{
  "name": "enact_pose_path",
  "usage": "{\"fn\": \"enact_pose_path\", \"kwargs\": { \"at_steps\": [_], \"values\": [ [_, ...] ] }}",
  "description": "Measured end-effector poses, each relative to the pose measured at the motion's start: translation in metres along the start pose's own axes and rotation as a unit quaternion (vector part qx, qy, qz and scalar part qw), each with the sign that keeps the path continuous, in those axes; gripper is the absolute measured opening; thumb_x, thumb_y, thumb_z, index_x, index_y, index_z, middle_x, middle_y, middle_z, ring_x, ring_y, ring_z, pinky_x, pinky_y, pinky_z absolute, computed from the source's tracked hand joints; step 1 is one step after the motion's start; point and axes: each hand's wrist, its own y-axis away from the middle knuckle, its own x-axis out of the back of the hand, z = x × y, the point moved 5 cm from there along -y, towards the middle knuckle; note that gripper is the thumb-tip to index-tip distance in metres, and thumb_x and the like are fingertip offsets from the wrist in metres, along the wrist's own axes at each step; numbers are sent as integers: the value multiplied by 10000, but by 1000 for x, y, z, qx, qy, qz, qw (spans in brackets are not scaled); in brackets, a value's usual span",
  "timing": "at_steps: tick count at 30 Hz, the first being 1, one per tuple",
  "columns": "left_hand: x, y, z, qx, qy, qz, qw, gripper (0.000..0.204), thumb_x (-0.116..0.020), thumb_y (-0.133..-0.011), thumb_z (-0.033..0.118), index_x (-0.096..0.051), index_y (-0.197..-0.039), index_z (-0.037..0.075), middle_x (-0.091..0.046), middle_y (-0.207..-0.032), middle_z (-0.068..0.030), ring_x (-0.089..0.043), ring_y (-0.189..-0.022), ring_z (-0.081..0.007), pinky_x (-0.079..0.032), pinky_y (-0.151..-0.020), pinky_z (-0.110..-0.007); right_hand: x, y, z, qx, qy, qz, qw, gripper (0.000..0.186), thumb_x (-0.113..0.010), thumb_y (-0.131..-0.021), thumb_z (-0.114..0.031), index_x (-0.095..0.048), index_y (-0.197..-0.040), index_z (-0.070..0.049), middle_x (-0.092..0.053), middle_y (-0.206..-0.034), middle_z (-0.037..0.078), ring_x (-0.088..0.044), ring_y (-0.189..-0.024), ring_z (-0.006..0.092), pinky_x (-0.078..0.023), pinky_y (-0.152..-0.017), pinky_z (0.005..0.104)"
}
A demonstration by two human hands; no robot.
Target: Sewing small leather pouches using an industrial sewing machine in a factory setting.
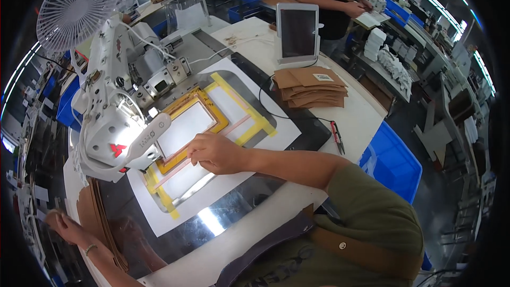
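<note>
My right hand (217, 153) is over the near edge of a yellow clamp frame (220, 119), its fingers curled together; anything between them is hidden. The frame lies on a clear template plate (234, 103) edged with yellow tape, under the head of a white sewing machine (114, 133). White sheet material (186, 127) shows inside the frame. At the far left, my left hand (65, 227) is beside a stack of brown pieces (98, 228). Its fingers are small and blurred, so whether they grip anything does not show.
A pile of brown folded pieces (311, 87) sits below a grey screen (298, 32) on the table. Red-handled snips (336, 135) lie near the right edge, above a blue bin (396, 159). A white fan (79, 8) stands at upper left. Another person (332, 0) works beyond.
</note>
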Motion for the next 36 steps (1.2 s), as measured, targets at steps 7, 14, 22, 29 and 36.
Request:
{"fn": "enact_pose_path", "kwargs": {
  "at_steps": [7,14,22,29,36],
  "values": [
    [-62,197,220,-297,-42,-451,840,488,-601,-956,-79,-720,-1395,98,-624,-997,-169,-635,-926,-394,-534,-844,-454,5,5,7,-27,-31,-84,996,122,-658,-817,39,-718,-882,-45,-719,-1101,111,-668,-1107,342,-534,-984,457],
    [-36,270,207,-356,10,-487,798,524,-668,-864,-88,-741,-1347,101,-626,-1023,-96,-643,-1017,-314,-547,-894,-435,-55,-21,-54,65,-37,-261,962,235,-692,-893,6,-773,-1104,-57,-712,-1342,99,-624,-1303,288,-498,-1087,446],
    [-14,267,199,-324,-42,-446,833,407,-721,-931,17,-725,-1337,44,-705,-1229,-110,-664,-1095,-329,-553,-973,-436,-120,-47,-50,170,181,-172,953,347,-803,-815,-158,-727,-1146,-86,-709,-1105,30,-674,-1050,200,-539,-842,344],
    [-17,258,173,-294,-97,-437,845,393,-689,-1035,191,-690,-1399,43,-687,-1358,-148,-645,-1198,-345,-527,-1026,-453,-127,-54,-44,194,227,-140,944,150,-768,-795,-148,-668,-904,-125,-637,-902,-2,-674,-933,178,-527,-713,309],
    [-95,240,163,-269,-46,-456,847,570,-604,-1095,358,-540,-1588,79,-452,-1674,-221,-502,-1467,-423,-401,-1209,-509,-128,-42,-50,177,237,-155,943,113,-750,-808,-124,-668,-885,-117,-621,-859,15,-704,-796,173,-542,-636,324]
  ]
}}
